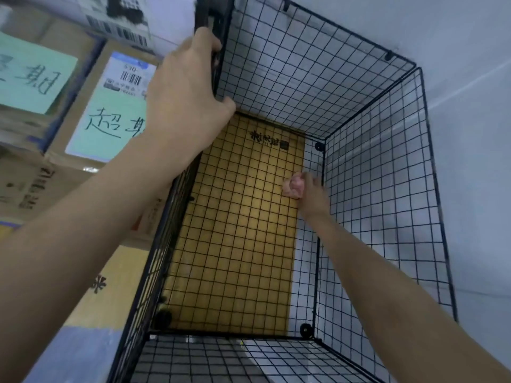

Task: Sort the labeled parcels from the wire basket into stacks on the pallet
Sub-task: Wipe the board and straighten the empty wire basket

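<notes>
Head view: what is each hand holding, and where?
Left hand grips the black wire basket by its left top rim. Right hand pinches a small crumpled pink wad by its near side.

- The left hand (188,89) grips the top rim of the black wire basket (359,106) on its left wall
- The right hand (313,194) reaches to the bottom and pinches a crumpled pink scrap (293,186) near the right wall
- A brown cardboard sheet (237,230) with black print shows through the floor grid
- Cardboard boxes (91,78) with green handwritten labels (110,120) stand just beside the basket's left wall
</notes>
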The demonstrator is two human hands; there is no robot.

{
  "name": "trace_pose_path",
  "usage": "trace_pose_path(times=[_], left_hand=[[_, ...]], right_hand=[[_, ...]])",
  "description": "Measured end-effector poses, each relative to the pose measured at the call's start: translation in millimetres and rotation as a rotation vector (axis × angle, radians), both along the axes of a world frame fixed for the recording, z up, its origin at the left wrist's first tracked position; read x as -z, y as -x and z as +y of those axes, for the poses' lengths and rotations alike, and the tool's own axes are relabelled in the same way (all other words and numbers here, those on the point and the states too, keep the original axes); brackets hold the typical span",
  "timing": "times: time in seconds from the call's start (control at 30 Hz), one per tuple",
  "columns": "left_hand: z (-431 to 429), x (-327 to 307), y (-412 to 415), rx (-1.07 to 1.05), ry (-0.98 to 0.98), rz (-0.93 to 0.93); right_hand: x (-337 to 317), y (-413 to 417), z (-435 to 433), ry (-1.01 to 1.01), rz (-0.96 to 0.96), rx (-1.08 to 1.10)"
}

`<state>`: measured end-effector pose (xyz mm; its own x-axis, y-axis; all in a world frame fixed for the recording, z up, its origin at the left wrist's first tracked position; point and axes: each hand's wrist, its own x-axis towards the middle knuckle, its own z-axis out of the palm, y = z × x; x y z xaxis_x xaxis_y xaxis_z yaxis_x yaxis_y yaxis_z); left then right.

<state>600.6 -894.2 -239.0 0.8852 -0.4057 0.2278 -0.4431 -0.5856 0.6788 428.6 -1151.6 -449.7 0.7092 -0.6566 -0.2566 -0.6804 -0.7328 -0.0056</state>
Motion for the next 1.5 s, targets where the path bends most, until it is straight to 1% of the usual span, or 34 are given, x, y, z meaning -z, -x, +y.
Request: trace_pose_path(times=[0.1, 0.2, 0.23, 0.33, 0.4, 0.43, 0.5, 0.57, 0.63, 0.67, 0.77, 0.9, 1.0, 1.1, 1.3, 1.4, 1.5], left_hand=[[1.0, -1.5, 0.0, 0.01, -0.007, 0.008], [1.5, -2.8, 0.6, 0.015, -0.027, 0.01], [1.8, -3.4, 1.3, 0.015, -0.031, 0.009], [3.0, -4.0, 2.1, 0.02, -0.045, 0.004], [3.4, -4.5, 2.4, 0.027, -0.052, 0.007], [3.8, -4.9, 2.2, 0.03, -0.048, 0.01], [4.8, -5.8, 1.9, 0.033, -0.041, 0.017], [5.5, -6.7, 2.9, 0.037, -0.04, 0.026], [6.6, -8.0, 4.3, 0.042, -0.033, 0.029], [7.6, -8.7, 5.0, 0.045, -0.031, 0.026], [10.8, -12.3, 7.4, 0.05, -0.043, -0.019], [13.3, -19.0, 16.5, 0.076, -0.085, -0.085], [20.4, -20.5, 30.4, 0.116, -0.127, -0.09], [36.9, -19.8, 52.1, 0.165, -0.161, -0.103], [84.0, -22.5, 112.2, 0.237, -0.235, -0.179], [103.0, -24.1, 145.4, 0.262, -0.245, -0.2], [119.5, -22.0, 172.6, 0.255, -0.29, -0.177]], right_hand=[[-16.0, 39.1, 40.0, -0.1, 0.055, 0.063], [-25.6, 74.6, 74.9, -0.21, 0.181, 0.097], [-31.4, 86.3, 83.6, -0.278, 0.191, 0.129], [-61.3, 116.1, 108.8, -0.613, 0.19, 0.274], [-85.4, 122.7, 121.4, -0.748, 0.323, 0.339], [-98.4, 119.3, 122.5, -0.786, 0.428, 0.351], [-119.3, 101.1, 116.0, -0.771, 0.587, 0.241], [-151.9, 82.1, 112.4, -0.716, 0.586, 0.093], [-190.8, 71.5, 108.2, -0.646, 0.48, -0.005], [-211.8, 70.5, 106.6, -0.614, 0.396, -0.026], [-276.0, 81.2, 108.9, -0.536, 0.096, -0.004], [-326.9, 120.1, 115.0, -0.397, -0.239, 0.042], [-331.7, 146.9, 113.3, -0.264, -0.38, 0.084], [-322.7, 169.1, 103.5, -0.143, -0.519, 0.092], [-318.7, 220.9, 93.2, -0.142, -0.741, 0.085], [-304.7, 244.0, 90.0, -0.146, -0.742, 0.078], [-291.3, 258.2, 88.4, -0.186, -0.764, 0.042]])
